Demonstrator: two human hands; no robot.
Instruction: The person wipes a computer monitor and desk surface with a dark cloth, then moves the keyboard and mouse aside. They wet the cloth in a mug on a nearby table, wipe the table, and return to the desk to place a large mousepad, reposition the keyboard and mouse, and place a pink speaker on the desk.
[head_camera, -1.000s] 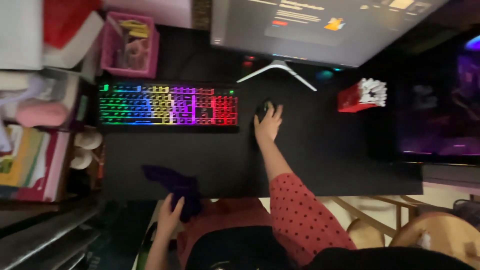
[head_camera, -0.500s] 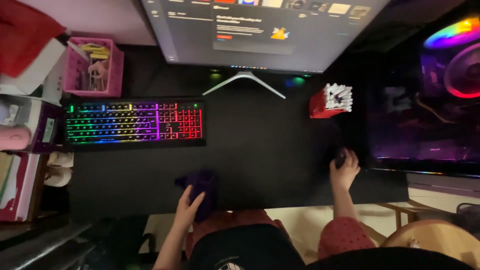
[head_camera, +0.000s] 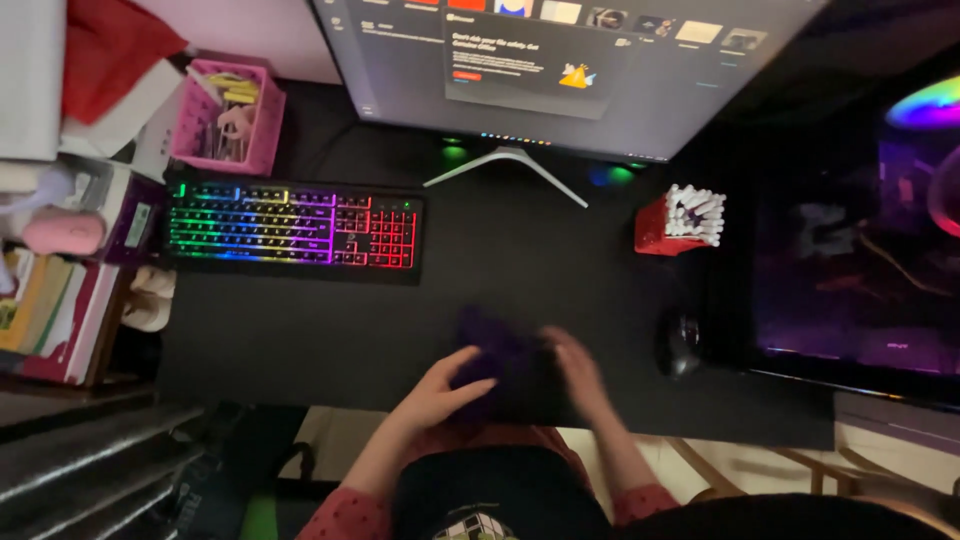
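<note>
A dark purple cloth (head_camera: 492, 352) lies bunched on the black desk mat (head_camera: 330, 330) near the front edge. My left hand (head_camera: 440, 385) presses on its left side, fingers closed over the fabric. My right hand (head_camera: 575, 365) is blurred and rests at the cloth's right side, fingers spread, touching it. A black mouse (head_camera: 681, 343) sits alone on the mat to the right of my right hand.
A rainbow-lit keyboard (head_camera: 292, 224) sits at the left of the mat. A monitor (head_camera: 560, 60) on a white stand is at the back. A red box of white sticks (head_camera: 682, 220), a pink basket (head_camera: 226, 115), a lit computer case (head_camera: 880, 260) and stacked boxes (head_camera: 60, 290) surround the mat.
My right hand let go of the mouse at the right of the mat and moved left to the cloth. My left hand pushed the cloth further right and onto the mat.
</note>
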